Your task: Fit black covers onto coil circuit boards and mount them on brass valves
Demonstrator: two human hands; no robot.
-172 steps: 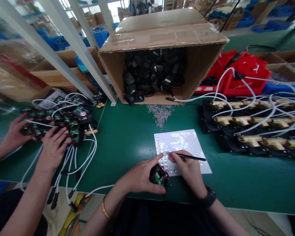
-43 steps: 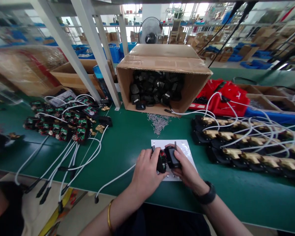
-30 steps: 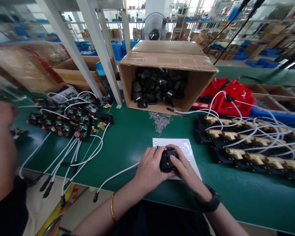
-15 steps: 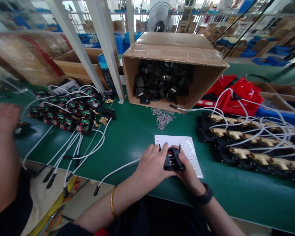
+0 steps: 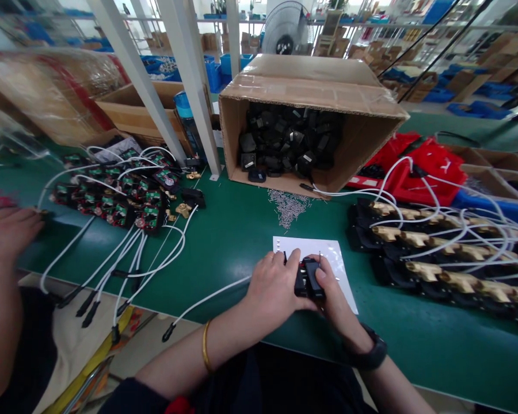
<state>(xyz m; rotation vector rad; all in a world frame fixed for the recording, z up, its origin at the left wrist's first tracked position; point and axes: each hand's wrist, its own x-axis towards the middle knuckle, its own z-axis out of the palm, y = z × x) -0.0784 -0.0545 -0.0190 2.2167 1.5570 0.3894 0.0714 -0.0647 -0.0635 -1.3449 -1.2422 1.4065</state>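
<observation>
My left hand point(image 5: 273, 284) is closed round a black plastic housing point(image 5: 301, 282), seen edge-on with a bit of red inside. A white cable point(image 5: 211, 296) runs out from under that hand to a black plug over the table's front edge. My right hand point(image 5: 334, 296) grips a black plastic cover point(image 5: 315, 279), held right against the housing; whether the two are fully joined I cannot tell. A thin dark pin sticks up by the right fingers. Both hands are over a white sheet point(image 5: 323, 248). Beyond it lies a heap of small screws point(image 5: 290, 207).
An open cardboard box point(image 5: 366, 123) of black casings stands behind. On the left are rows of green circuit units point(image 5: 112, 201) with white cables, and a co-worker's hand point(image 5: 11, 236). Brass-fitted units point(image 5: 431, 247) line the right, before a red bag point(image 5: 435, 167).
The cover sits closer to the housing, and the gap between them has narrowed. The co-worker's hand has moved lower at the left. The view has shifted slightly.
</observation>
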